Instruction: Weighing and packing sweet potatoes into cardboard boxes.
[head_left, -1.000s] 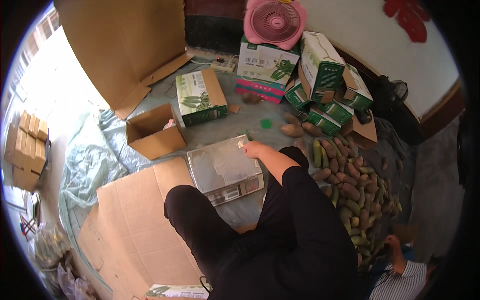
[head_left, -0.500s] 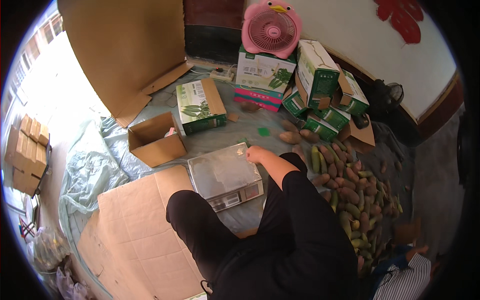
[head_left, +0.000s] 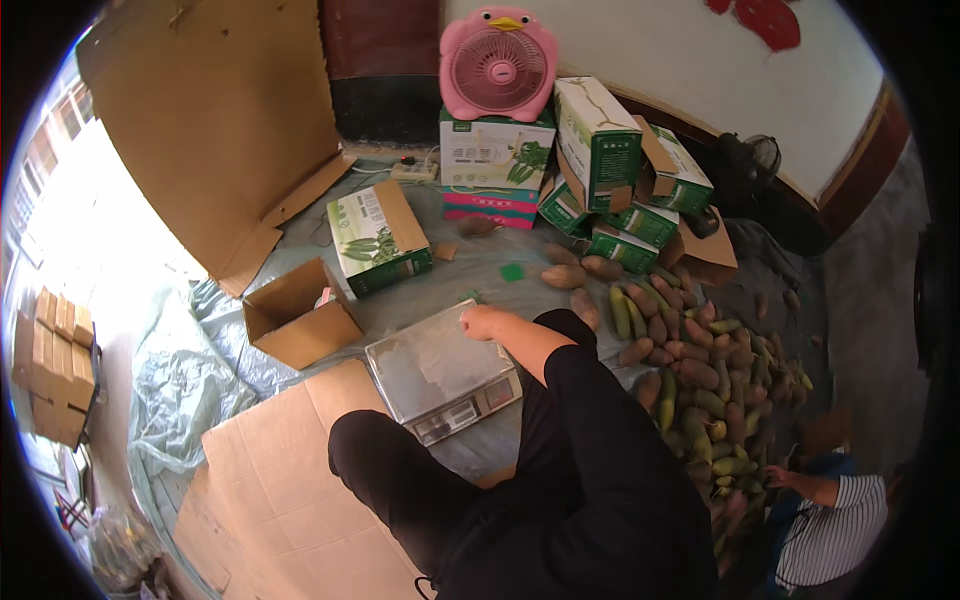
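A flat grey weighing scale (head_left: 440, 362) sits before my knees, its metal plate stained and its key panel facing me. My right hand (head_left: 483, 322) rests at the plate's far right corner. Its fingers are curled in, and whatever they may pinch is hidden. My left hand is out of view. To the right of my leg spreads a heap of long root vegetables (head_left: 700, 375), some brown and some green.
Beyond the scale stand an open brown carton (head_left: 305, 335), a green-and-white box (head_left: 378, 240) and a pink fan (head_left: 500, 70) on stacked boxes. Flattened cardboard (head_left: 270, 440) lies at left. Another person in a striped top (head_left: 835, 530) is at lower right, a hand by the heap.
The whole view has shifted a little. My right hand has slid slightly left along the scale's far edge. The other person's hand now reaches to the vegetable heap.
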